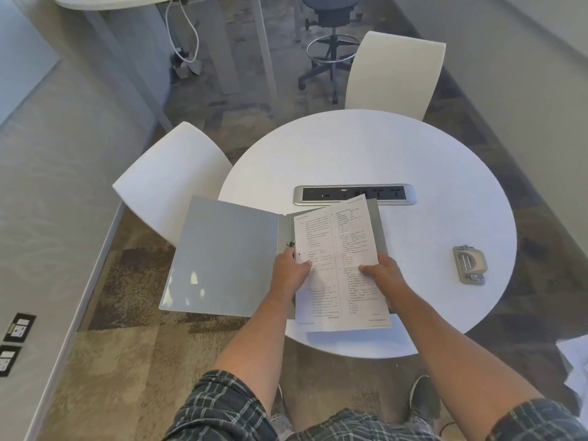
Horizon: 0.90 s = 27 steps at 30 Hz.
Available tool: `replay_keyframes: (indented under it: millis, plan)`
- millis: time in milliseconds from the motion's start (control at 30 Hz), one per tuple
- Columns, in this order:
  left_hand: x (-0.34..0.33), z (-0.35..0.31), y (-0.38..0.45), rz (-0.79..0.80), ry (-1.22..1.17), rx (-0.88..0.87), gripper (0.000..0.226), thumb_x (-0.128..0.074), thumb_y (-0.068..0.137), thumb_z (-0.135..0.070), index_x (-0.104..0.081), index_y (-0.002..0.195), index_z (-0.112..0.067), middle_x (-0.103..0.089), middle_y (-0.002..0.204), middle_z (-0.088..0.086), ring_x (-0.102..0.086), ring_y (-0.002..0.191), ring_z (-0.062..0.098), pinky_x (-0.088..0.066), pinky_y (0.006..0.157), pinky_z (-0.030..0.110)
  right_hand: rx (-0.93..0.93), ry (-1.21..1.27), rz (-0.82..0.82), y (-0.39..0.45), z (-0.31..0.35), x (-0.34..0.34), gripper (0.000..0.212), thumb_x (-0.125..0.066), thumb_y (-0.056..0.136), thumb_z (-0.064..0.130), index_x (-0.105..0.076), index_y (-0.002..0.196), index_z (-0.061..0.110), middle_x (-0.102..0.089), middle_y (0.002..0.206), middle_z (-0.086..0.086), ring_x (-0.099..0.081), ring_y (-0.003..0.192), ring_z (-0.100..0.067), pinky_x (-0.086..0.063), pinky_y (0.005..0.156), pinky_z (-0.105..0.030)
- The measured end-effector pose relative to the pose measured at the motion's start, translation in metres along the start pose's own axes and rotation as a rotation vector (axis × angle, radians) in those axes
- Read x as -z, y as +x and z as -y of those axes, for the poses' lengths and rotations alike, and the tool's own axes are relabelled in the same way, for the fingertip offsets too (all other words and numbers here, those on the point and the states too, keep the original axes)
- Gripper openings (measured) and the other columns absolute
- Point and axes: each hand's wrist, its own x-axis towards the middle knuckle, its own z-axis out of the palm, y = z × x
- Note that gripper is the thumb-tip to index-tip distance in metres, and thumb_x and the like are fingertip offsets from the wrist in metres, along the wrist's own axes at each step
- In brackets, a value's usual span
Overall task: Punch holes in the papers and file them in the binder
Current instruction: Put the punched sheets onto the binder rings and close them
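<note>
Grey binder (222,259) lies opened on the counter (413,160); printed papers (340,265), pinched by left hand (288,275) and right hand (381,273), are lowered toward its rings (290,243); filing seems underway.

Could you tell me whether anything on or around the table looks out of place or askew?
Yes: the open binder hangs well off the table edge, its left cover over the floor. The papers sit tilted across it.
</note>
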Motion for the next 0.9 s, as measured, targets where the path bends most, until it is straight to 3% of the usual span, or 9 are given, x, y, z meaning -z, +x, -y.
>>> replay_keyframes:
  millis: [100, 267, 433, 600, 733, 900]
  plan:
    - [0.004, 0.002, 0.009, -0.038, -0.03, 0.053, 0.026, -0.067, 0.095, -0.021, -0.061, 0.118, -0.011, -0.063, 0.11, -0.002, -0.061, 0.096, 0.016, -0.042, 0.059, 0.019, 0.009, 0.013, 0.002, 0.004, -0.001, -0.001, 0.027, -0.058, 0.099, 0.004, -0.067, 0.106, 0.029, -0.079, 0.101, -0.001, -0.077, 0.089, -0.028, -0.061, 0.071, -0.042]
    - [0.007, 0.002, 0.028, -0.089, -0.122, 0.134, 0.008, -0.065, 0.097, -0.023, -0.06, 0.099, -0.016, -0.064, 0.095, -0.004, -0.061, 0.082, 0.015, -0.044, 0.056, 0.023, 0.022, 0.0, 0.006, 0.009, -0.002, -0.007, 0.024, -0.059, 0.101, 0.011, -0.067, 0.114, 0.029, -0.079, 0.103, 0.004, -0.076, 0.09, -0.023, -0.059, 0.07, -0.037]
    - [0.005, 0.003, 0.043, -0.152, -0.126, 0.17, 0.008, -0.065, 0.096, -0.02, -0.065, 0.09, -0.015, -0.06, 0.078, -0.012, -0.061, 0.078, 0.015, -0.039, 0.054, 0.019, 0.01, -0.038, -0.06, 0.019, -0.004, -0.011, 0.013, -0.059, 0.103, 0.021, -0.068, 0.106, 0.029, -0.079, 0.096, 0.006, -0.077, 0.082, -0.018, -0.056, 0.064, -0.03]
    - [-0.001, 0.004, 0.055, -0.176, -0.171, 0.228, 0.012, -0.069, 0.092, -0.02, -0.074, 0.089, -0.01, -0.071, 0.091, -0.004, -0.066, 0.084, 0.019, -0.048, 0.07, 0.023, 0.047, -0.054, -0.06, 0.026, -0.009, -0.01, 0.009, -0.065, 0.1, 0.028, -0.072, 0.106, 0.027, -0.08, 0.095, 0.009, -0.078, 0.079, -0.011, -0.057, 0.063, -0.024]
    - [-0.005, 0.005, 0.062, -0.204, -0.267, 0.275, 0.014, -0.071, 0.091, -0.02, -0.074, 0.085, -0.008, -0.074, 0.086, 0.0, -0.07, 0.077, 0.024, -0.047, 0.05, 0.021, 0.001, -0.1, -0.032, 0.035, -0.02, -0.003, 0.013, -0.07, 0.097, 0.022, -0.073, 0.109, 0.019, -0.079, 0.102, 0.006, -0.077, 0.089, -0.015, -0.06, 0.072, -0.028]
    - [-0.01, 0.008, 0.073, -0.2, -0.349, 0.338, 0.01, -0.076, 0.085, -0.025, -0.074, 0.082, -0.015, -0.077, 0.086, 0.004, -0.075, 0.082, 0.028, -0.064, 0.074, 0.041, -0.014, -0.121, -0.116, 0.043, -0.026, -0.002, 0.006, -0.068, 0.098, 0.028, -0.07, 0.098, 0.022, -0.076, 0.092, 0.011, -0.073, 0.079, -0.007, -0.052, 0.057, -0.016]
